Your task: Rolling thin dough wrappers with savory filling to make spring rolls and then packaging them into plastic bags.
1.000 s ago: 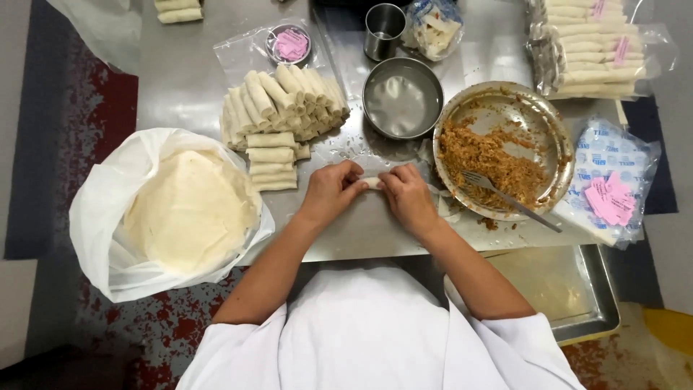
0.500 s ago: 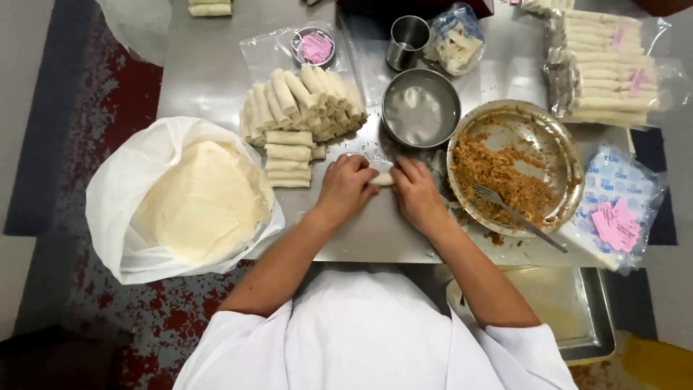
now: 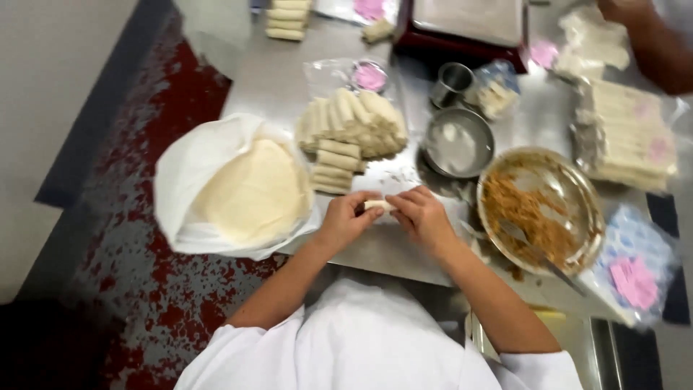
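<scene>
My left hand (image 3: 345,219) and my right hand (image 3: 420,215) meet over the steel table (image 3: 390,249), both pinched on a small pale roll (image 3: 377,206) between the fingertips. Just beyond my hands lies a pile of finished rolls (image 3: 351,133). To the left sits a stack of round wrappers (image 3: 249,195) in an opened white plastic bag (image 3: 180,180). On the right stands a metal bowl of brown minced filling (image 3: 538,209) with a spoon (image 3: 534,249) resting in it.
A small steel bowl (image 3: 458,142) and a metal cup (image 3: 451,83) stand behind the filling. Bagged rolls (image 3: 628,133) lie at far right, more rolls (image 3: 287,20) at the top. Another person's arm (image 3: 650,36) reaches in at top right. Plastic bags with pink labels (image 3: 635,271) lie at right.
The camera has tilted and shifted, so the table now sits slanted in view. My hands stay together on the roll. Another person's arm has come into view at top right.
</scene>
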